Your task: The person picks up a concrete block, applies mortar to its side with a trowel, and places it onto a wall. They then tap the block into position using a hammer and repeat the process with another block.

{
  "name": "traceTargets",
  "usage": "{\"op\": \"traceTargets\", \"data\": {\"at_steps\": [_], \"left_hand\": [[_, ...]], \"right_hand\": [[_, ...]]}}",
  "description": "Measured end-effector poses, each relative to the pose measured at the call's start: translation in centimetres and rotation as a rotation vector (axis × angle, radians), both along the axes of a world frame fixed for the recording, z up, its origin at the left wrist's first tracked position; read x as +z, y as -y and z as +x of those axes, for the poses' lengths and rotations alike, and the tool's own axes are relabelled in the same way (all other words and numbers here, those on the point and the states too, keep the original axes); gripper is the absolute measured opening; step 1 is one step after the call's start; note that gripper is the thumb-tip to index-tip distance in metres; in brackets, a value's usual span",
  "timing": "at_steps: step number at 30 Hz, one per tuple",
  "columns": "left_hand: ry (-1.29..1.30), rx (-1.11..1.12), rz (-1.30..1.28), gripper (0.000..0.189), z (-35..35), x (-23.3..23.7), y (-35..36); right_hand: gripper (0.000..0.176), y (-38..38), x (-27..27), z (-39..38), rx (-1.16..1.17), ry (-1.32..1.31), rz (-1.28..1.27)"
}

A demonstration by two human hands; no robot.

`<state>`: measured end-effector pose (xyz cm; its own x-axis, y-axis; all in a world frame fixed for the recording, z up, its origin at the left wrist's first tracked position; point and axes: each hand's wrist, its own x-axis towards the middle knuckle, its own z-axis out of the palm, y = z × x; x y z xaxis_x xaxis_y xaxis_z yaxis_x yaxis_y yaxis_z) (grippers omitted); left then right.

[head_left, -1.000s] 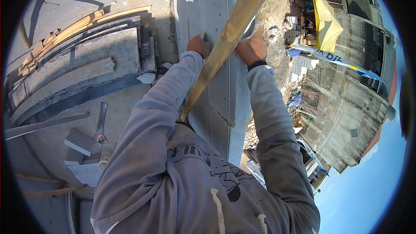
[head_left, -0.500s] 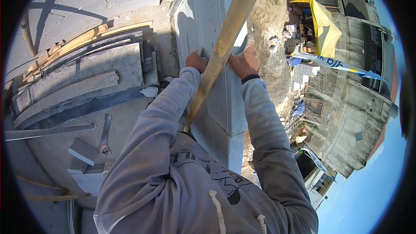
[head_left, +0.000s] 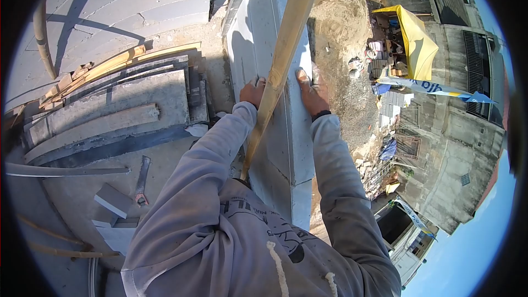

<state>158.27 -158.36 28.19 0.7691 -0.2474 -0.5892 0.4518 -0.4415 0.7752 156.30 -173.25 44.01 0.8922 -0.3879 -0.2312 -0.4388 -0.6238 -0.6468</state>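
A pale lightweight concrete block wall (head_left: 301, 154) runs away from me, its joints showing as thin lines. My left hand (head_left: 252, 92) presses its curled fingers on the wall's left side, partly behind a bamboo pole (head_left: 275, 71). On the right edge, my right hand (head_left: 315, 96) grips a block (head_left: 294, 60), thumb on the near face and fingers over the outer side. The slanting pole passes between my two hands and covers part of the block. Both forearms are in grey sleeves.
Stacked boards and planks (head_left: 121, 99) lie to the left. Nearer are a handsaw (head_left: 143, 181) and cut block pieces (head_left: 113, 200) on the floor. Beyond the wall's right edge, the ground (head_left: 338, 38) lies lower, with a yellow canopy (head_left: 421, 47) and a concrete building (head_left: 462, 148).
The view has shifted slightly, so the surroundings sit lower and farther right. Both hands have come a little nearer to me along the wall, and the right thumb now lies on the block's near face.
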Motion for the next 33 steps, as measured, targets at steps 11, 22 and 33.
{"op": "traceTargets", "data": {"at_steps": [11, 22, 33], "left_hand": [[0.151, -0.081, 0.044, 0.047, -0.1, -1.0, 0.5], [0.116, -0.134, 0.084, 0.045, -0.1, -2.5, 0.5], [0.114, -0.069, -0.244, 0.039, 0.3, -7.4, 0.0]], "right_hand": [[0.067, -0.5, 0.2, 0.0, 0.011, -0.016, -0.089], [0.056, -0.2, -0.8, 0.1, 0.007, 0.096, -0.063], [0.073, -0.3, 0.8, 0.1, -0.048, -0.145, -0.012]]}}
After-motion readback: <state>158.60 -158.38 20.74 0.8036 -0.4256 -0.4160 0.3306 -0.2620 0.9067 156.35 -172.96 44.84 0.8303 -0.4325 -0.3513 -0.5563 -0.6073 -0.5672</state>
